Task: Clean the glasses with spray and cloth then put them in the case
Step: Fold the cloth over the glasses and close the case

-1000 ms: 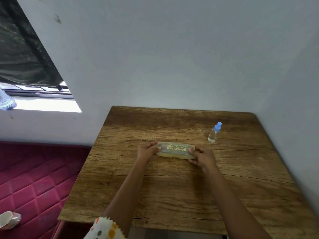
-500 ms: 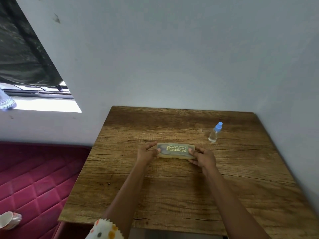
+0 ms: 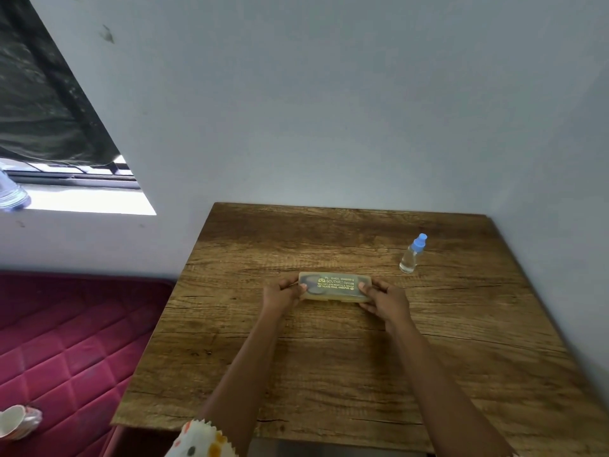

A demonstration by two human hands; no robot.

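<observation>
A translucent yellowish glasses case (image 3: 334, 286) with gold print lies closed on the wooden table (image 3: 329, 357), about mid-table. Dark shapes of glasses show faintly through its lid. My left hand (image 3: 281, 293) grips the case's left end, thumb on the lid. My right hand (image 3: 385, 300) grips the right end the same way. A small clear spray bottle (image 3: 412, 255) with a blue cap stands upright to the right of the case and farther back. No cloth is visible.
The table stands in a corner, with grey walls behind and to its right. A maroon quilted mattress (image 3: 66, 341) lies left of the table, with a white cup (image 3: 16, 420) on it. A window (image 3: 66, 179) is at the upper left.
Both hands stay on the ends of the case. The case has tilted up slightly, its lid facing me a little more.
</observation>
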